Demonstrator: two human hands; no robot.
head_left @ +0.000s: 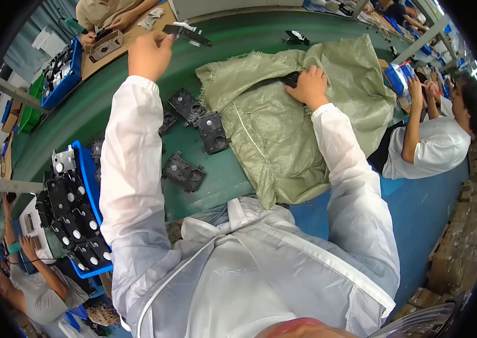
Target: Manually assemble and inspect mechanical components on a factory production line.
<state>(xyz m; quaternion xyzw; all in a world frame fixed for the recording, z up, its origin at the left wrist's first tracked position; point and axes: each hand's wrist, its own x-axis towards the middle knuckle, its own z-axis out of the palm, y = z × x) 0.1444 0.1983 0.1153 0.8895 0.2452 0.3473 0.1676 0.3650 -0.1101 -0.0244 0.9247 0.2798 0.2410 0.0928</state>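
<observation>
At the far side of the bench, my left hand [149, 55] pinches the end of a flat black plastic mechanism [194, 37] with a whitish fitting on it. My right hand [310, 88] is on a green woven sack [275, 127], its fingers curled over the fabric beside the mouth. Something dark shows in that opening; its shape is mostly hidden. Between my arms lie black boxy mechanisms with round metal parts: one [186, 105] near the sack, one [213, 133] against its left edge, one [183, 172] nearer me. Another is partly covered by my left sleeve.
A blue tray [86, 180] of similar mechanisms stands left of my forearm. On the green bench beyond the sack lies a small black-and-white part [296, 38]. Co-workers sit across, at left and at right; cardboard boxes [458, 242] are stacked at right.
</observation>
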